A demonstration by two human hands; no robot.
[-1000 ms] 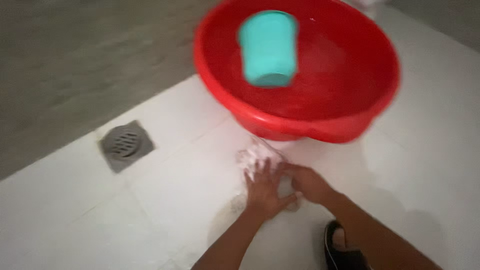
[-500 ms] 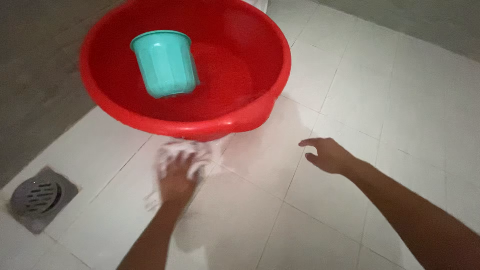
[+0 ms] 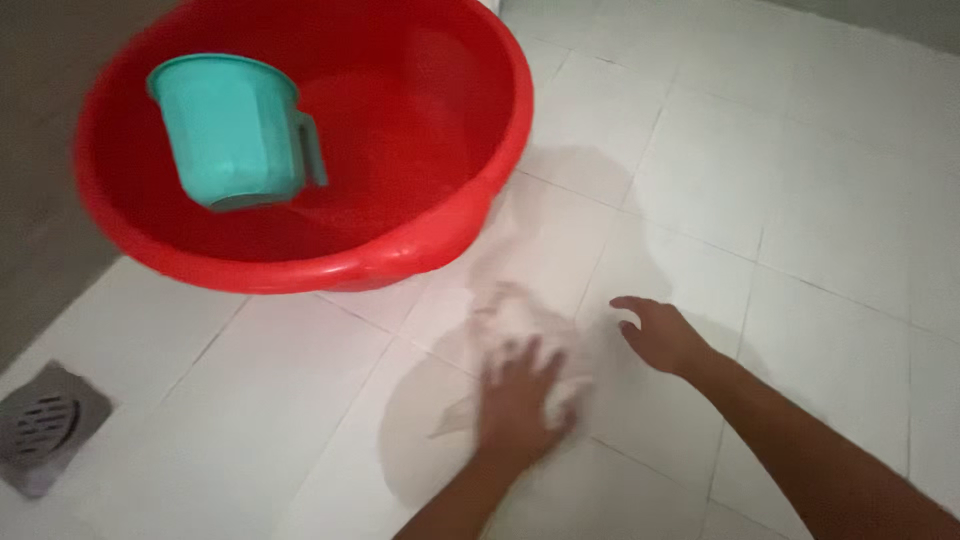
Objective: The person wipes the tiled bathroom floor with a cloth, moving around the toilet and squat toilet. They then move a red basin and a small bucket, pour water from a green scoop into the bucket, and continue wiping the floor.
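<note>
My left hand presses flat on a white wet cloth lying on the white tiled floor, fingers spread over it. My right hand hovers just to the right of the cloth, fingers apart and holding nothing. A big red plastic basin stands just beyond the cloth at the upper left. Inside it floats or rests a teal plastic mug with a handle, tilted on its side. A wet patch darkens the tiles around the cloth.
A square metal floor drain sits at the lower left. A darker grey strip of floor or wall runs along the left edge. White tiles stretch away to the right and back.
My right hand has come off the cloth and moved out to the right. My left hand stays on the cloth. The view has swung, so the basin now sits further left.
</note>
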